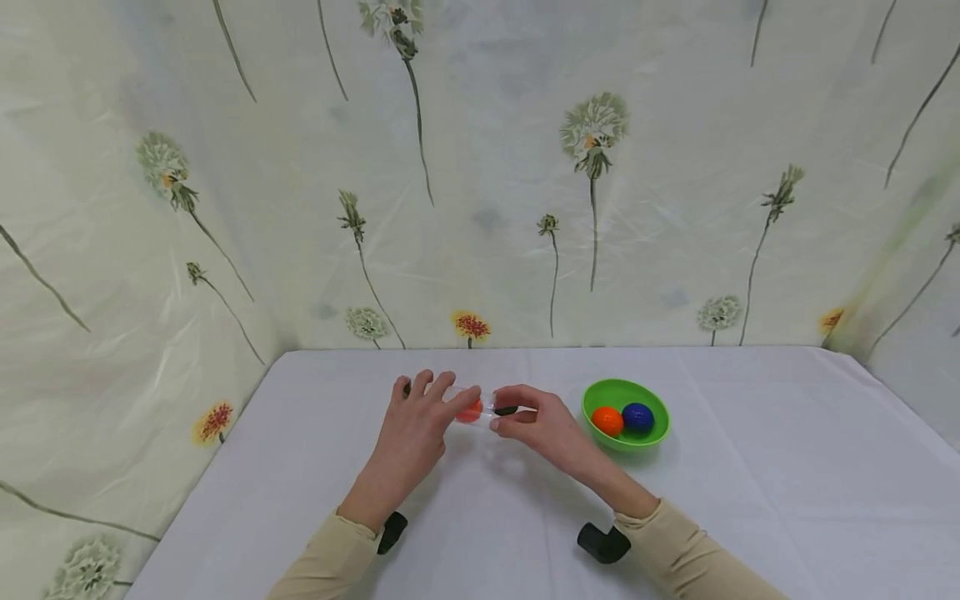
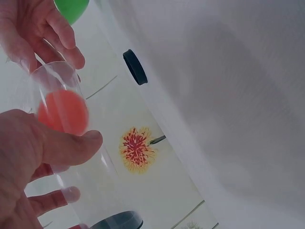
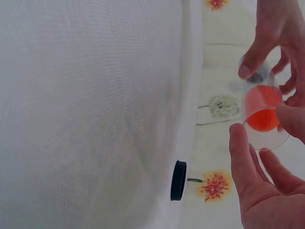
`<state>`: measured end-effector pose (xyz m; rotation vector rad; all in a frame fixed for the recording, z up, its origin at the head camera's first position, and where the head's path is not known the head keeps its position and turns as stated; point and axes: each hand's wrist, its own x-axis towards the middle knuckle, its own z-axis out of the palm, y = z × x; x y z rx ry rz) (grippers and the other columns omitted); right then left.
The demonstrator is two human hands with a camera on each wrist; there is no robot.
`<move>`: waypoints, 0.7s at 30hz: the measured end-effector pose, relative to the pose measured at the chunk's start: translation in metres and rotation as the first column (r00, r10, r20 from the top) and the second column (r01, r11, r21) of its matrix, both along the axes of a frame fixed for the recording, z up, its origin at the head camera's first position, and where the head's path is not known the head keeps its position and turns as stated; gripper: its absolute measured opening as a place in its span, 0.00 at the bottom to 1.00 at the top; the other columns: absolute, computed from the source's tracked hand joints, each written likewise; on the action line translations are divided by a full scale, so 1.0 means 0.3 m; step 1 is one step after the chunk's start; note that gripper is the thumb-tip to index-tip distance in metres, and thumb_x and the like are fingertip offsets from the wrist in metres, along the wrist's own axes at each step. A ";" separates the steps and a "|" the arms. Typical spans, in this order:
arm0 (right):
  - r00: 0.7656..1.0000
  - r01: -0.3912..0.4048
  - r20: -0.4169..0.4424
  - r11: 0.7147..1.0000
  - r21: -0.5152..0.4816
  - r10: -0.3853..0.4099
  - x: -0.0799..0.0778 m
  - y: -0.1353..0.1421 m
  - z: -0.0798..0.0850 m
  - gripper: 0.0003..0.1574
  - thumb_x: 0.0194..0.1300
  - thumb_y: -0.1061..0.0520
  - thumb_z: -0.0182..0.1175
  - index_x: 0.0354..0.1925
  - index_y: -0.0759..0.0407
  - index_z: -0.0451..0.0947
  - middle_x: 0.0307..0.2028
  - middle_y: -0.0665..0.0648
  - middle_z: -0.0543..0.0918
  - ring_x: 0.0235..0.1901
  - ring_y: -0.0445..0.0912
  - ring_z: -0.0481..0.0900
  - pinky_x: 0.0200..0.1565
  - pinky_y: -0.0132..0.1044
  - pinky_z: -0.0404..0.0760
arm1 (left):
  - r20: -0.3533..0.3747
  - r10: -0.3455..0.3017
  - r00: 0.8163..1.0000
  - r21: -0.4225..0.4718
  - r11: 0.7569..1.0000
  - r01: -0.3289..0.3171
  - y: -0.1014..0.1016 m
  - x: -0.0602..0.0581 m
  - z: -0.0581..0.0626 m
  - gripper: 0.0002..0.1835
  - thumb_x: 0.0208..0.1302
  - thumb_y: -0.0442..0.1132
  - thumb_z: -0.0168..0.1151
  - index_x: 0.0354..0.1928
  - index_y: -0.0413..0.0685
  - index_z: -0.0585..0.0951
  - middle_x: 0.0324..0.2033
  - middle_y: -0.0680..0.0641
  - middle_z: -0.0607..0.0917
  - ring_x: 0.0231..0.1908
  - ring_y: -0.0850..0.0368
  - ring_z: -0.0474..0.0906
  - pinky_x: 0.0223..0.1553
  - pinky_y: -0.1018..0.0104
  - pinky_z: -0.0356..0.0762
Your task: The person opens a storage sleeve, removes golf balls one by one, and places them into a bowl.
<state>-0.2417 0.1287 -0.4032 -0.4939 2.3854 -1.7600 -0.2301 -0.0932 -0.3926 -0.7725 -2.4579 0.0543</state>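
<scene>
My left hand (image 1: 412, 425) grips a clear plastic tube (image 2: 90, 176) lengthwise, thumb on one side and fingers on the other. Inside the tube an orange-red ball (image 3: 262, 107) sits near the uncapped end. A dark cap (image 2: 119, 221) closes the tube's other end. My right hand (image 1: 551, 429) is at the uncapped end, thumb and fingers spread apart, fingertips right at the rim. Just beyond the right hand's fingers a loose black cap (image 2: 135, 67) lies on the table, also visible in the right wrist view.
A green bowl (image 1: 626, 444) holding an orange ball (image 1: 607, 421) and a blue ball (image 1: 637, 417) stands right of my right hand. White cloth covers the table (image 1: 750, 500). A curtain (image 1: 480, 167) with a flower print hangs behind and at both sides.
</scene>
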 end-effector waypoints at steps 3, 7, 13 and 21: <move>1.000 -0.008 0.000 1.000 0.000 0.008 0.007 -0.001 0.005 0.29 0.65 0.55 0.66 0.62 0.60 0.74 0.54 0.60 0.79 0.47 0.52 0.82 0.48 0.43 0.81 | 0.019 0.008 1.000 0.000 1.000 -0.008 0.002 0.001 -0.001 0.38 0.47 0.30 0.76 0.61 0.67 0.75 0.54 0.47 0.74 0.54 0.45 0.67 0.52 0.45 0.65; 1.000 -0.004 0.017 1.000 0.012 0.004 0.015 0.000 0.006 0.29 0.64 0.56 0.67 0.62 0.60 0.74 0.53 0.58 0.80 0.44 0.50 0.83 0.49 0.43 0.81 | 0.043 0.021 0.999 -0.006 1.000 -0.021 0.005 0.003 -0.005 0.39 0.47 0.32 0.77 0.63 0.66 0.75 0.55 0.46 0.75 0.56 0.45 0.67 0.54 0.44 0.65; 1.000 0.013 0.010 1.000 0.014 -0.013 0.011 0.001 -0.004 0.30 0.63 0.54 0.68 0.61 0.58 0.75 0.53 0.57 0.81 0.43 0.49 0.83 0.48 0.42 0.81 | 0.025 0.023 0.999 -0.023 0.999 -0.023 0.002 0.001 -0.008 0.38 0.49 0.33 0.76 0.63 0.65 0.75 0.55 0.47 0.75 0.55 0.46 0.67 0.52 0.46 0.66; 0.999 0.033 -0.012 0.999 0.004 -0.033 0.003 0.012 -0.002 0.27 0.62 0.56 0.69 0.58 0.56 0.77 0.52 0.56 0.82 0.43 0.49 0.84 0.46 0.40 0.81 | 0.017 0.011 1.000 0.011 1.000 -0.011 0.000 0.000 -0.013 0.36 0.52 0.31 0.73 0.63 0.63 0.74 0.54 0.47 0.74 0.53 0.47 0.67 0.49 0.48 0.66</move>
